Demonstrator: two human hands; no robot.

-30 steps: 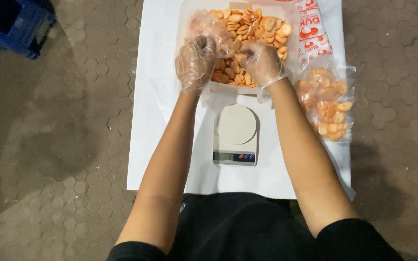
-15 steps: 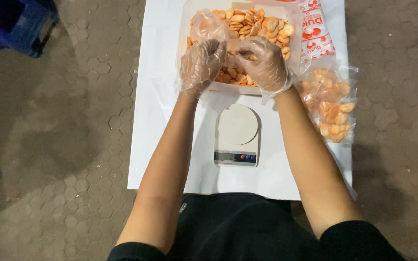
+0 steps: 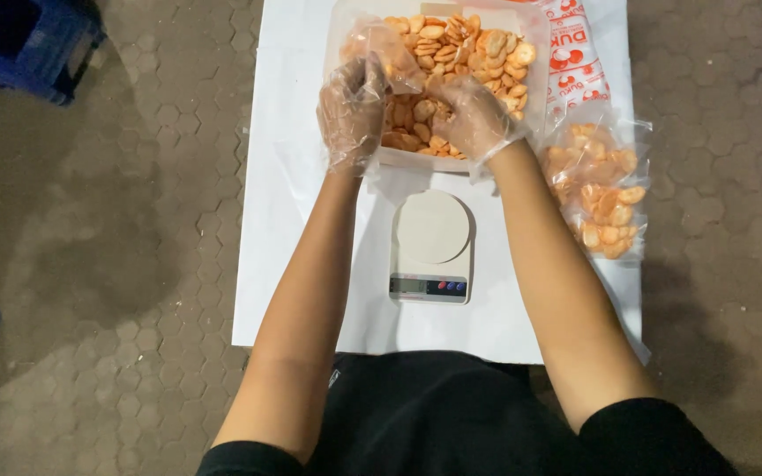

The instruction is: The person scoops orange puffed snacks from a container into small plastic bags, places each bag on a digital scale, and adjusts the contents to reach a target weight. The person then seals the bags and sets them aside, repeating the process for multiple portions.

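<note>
Crinkled clear gloves cover both hands. Left hand pinches a thin clear bag over the tub; right hand, fingers clenched, rests among round orange crackers. Round-plate scale sits on the white bench; a filled bag lies right.

Head-worn camera, steeply downward, close

Your passage: bare white sheet lay open left of the scale. Filled cracker bags blocked the right; the cracker tub walled the far edge.
</note>
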